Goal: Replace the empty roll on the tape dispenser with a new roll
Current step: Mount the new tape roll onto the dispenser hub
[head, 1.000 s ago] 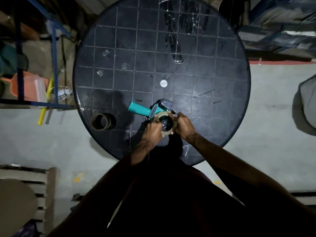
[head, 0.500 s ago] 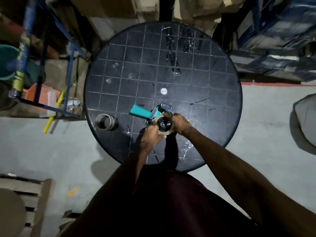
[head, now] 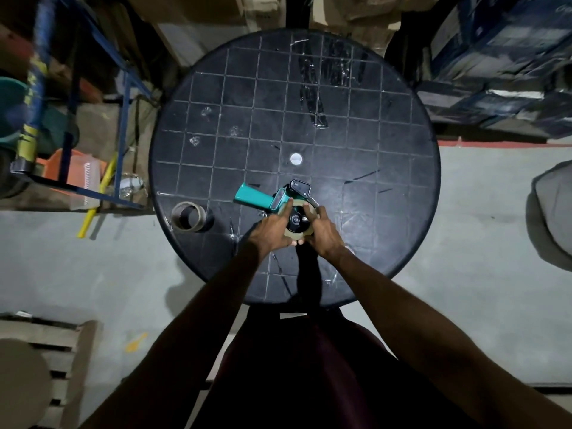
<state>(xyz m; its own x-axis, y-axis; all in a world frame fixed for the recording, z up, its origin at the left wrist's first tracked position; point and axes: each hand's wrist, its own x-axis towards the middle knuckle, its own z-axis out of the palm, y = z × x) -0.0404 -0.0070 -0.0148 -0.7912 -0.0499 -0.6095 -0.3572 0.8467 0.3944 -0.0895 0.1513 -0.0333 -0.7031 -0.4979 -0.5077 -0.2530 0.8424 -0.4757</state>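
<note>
A teal-handled tape dispenser (head: 260, 198) lies on its side on the round black table (head: 387, 168), handle pointing left. A new roll of tape (head: 297, 235) sits around the dispenser's black hub. My left hand (head: 272, 227) grips the roll's left side, one finger reaching up to the teal frame. My right hand (head: 323, 229) grips the roll's right side. The empty brown cardboard roll (head: 187, 216) stands apart near the table's left edge.
Strips of clear tape (head: 312, 88) stick to the far part of the table, and a small white disc (head: 296, 158) sits at its centre. A blue metal rack (head: 93, 97) with an orange basket stands left. Stacked boxes fill the back right. A wooden pallet lies at the lower left.
The camera has pulled back and tilted, so the table appears lower and farther. Both hands stay on the roll at the hub, fingers shifting slightly around it.
</note>
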